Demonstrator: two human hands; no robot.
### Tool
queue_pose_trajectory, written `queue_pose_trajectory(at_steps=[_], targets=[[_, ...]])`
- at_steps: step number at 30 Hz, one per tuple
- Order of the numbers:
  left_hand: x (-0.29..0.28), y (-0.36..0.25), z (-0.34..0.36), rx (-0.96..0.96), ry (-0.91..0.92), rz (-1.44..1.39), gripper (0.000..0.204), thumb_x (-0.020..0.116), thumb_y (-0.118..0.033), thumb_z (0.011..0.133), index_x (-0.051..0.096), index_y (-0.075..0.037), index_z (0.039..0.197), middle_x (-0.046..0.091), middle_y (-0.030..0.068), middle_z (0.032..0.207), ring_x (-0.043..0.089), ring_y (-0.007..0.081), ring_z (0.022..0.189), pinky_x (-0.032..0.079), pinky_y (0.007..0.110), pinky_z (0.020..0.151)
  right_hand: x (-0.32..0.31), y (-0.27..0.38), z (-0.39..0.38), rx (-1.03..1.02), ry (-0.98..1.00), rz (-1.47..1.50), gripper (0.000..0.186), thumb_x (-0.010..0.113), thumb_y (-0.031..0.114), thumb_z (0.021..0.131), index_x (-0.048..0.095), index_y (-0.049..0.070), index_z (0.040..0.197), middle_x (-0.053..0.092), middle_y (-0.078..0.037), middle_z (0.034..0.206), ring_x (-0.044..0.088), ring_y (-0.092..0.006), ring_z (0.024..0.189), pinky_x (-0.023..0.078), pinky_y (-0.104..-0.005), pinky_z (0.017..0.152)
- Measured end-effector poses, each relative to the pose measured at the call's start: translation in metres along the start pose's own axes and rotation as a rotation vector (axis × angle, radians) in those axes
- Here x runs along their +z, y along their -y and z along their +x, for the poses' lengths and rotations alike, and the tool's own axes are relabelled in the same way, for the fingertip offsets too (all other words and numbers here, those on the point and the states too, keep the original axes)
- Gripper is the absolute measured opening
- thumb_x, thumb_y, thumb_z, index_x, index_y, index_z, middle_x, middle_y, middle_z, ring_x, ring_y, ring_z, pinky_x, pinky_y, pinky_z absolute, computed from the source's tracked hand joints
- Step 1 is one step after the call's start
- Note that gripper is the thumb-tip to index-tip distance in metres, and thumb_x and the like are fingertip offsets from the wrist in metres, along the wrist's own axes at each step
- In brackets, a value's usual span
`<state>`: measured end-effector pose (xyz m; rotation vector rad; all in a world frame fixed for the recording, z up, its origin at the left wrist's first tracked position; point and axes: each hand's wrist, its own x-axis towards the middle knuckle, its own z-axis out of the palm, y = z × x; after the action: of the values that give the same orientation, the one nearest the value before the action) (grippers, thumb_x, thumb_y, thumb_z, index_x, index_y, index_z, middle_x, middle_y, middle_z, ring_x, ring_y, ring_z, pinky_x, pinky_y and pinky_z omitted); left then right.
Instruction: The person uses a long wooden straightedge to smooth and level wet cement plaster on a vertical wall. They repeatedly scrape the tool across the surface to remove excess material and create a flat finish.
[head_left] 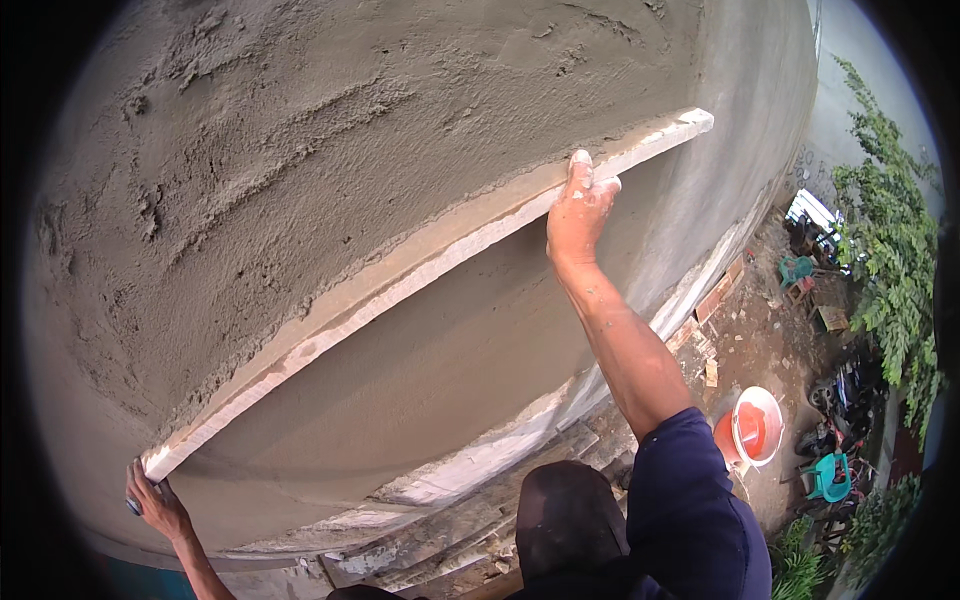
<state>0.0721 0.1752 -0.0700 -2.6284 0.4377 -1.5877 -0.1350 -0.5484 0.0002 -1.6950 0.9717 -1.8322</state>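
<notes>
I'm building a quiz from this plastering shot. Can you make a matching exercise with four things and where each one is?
Things:
1. left hand
2. right hand
3. orange bucket
4. rough wet plaster

Places:
A. on the ground below, at lower right
B. gripping the straightedge's lower left end
C. on the wall above the straightedge
D. holding the straightedge near its upper right end

Pairs: 1-B, 2-D, 3-A, 4-C
</notes>
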Motion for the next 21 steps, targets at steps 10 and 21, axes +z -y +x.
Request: queue_pose_trajectory(at_steps=[10,21], targets=[[-0.029,-0.077,0.064,0.216,-0.156,-0.118,0.051,0.073,-0.002,0.080,0.058,-0.003,0.128,0.060,0.0172,0.126,0.057,0.0374,0.113,0.045,0.046,0.095,-0.038,0.001,0.156,0.366,-0.005,0.436,0.076,0.059,0.052,0.093,0.044,-0.018,0.119,0.056,-0.023,0.105,0.058,-0.0286,0.082,0.049,-0.0385,0.065],[-0.014,0.005,0.009,0.063,-0.017,0.014,0.050,0.068,0.000,0.083,0.055,-0.004,0.130,0.058,0.0145,0.131,0.055,0.0365,0.117,0.042,0.046,0.099,-0.020,0.010,0.002,-0.027,-0.036,0.078,0.053,0.049,0.037,0.100,0.047,-0.012,0.119,0.052,-0.035,0.104,0.052,-0.0425,0.096,0.041,-0.0473,0.088]])
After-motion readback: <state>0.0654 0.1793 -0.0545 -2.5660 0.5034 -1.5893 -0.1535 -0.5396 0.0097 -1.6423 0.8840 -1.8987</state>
